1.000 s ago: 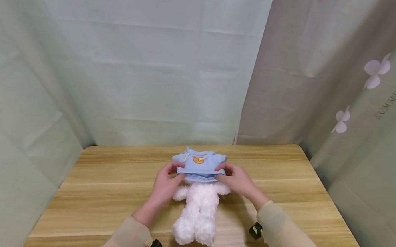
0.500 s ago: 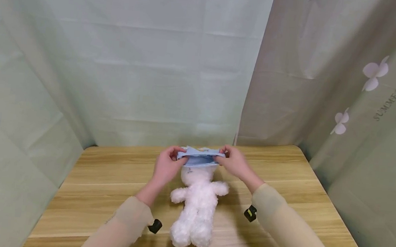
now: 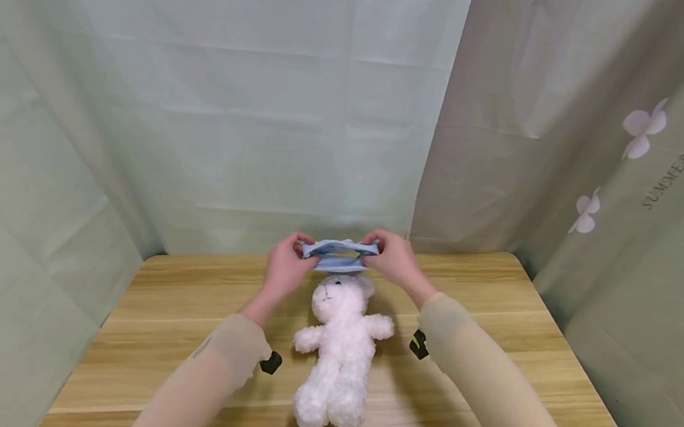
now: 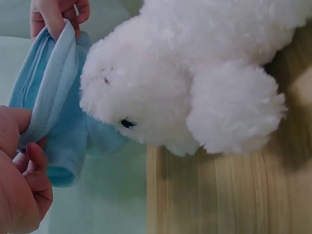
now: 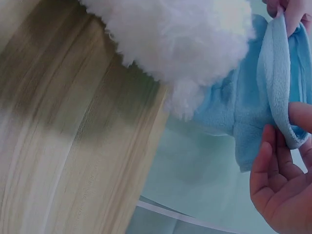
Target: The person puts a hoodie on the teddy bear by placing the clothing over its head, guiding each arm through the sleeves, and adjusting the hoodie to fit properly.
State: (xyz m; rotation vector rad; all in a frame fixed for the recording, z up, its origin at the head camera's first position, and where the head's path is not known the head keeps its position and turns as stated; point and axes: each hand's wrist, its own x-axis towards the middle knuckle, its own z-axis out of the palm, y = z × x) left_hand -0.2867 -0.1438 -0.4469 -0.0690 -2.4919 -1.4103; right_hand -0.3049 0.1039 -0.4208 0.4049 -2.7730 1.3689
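A fluffy white teddy bear point(image 3: 341, 342) lies on its back on the wooden table, its head toward the far edge and its face turned a little left. Just beyond its head, a small light-blue doll hoodie point(image 3: 339, 264) is held up with its bottom hem spread into an oval opening facing me. My left hand point(image 3: 287, 263) pinches the hem at the left end between thumb and fingers. At the right end, my right hand point(image 3: 396, 261) pinches the same hem. In the left wrist view the hoodie point(image 4: 63, 141) shows a short sleeve hanging below the hem.
The wooden table point(image 3: 191, 337) ends just behind the hoodie, where a pale curtain point(image 3: 251, 127) hangs. More curtain with printed flowers point(image 3: 645, 127) closes in the right side. A small black device point(image 3: 419, 345) sits at the right wrist.
Both hands have pulled the hoodie away from me, off the bear's head and up beyond it. The bear's head and face have come into view, and the hem has opened wider.
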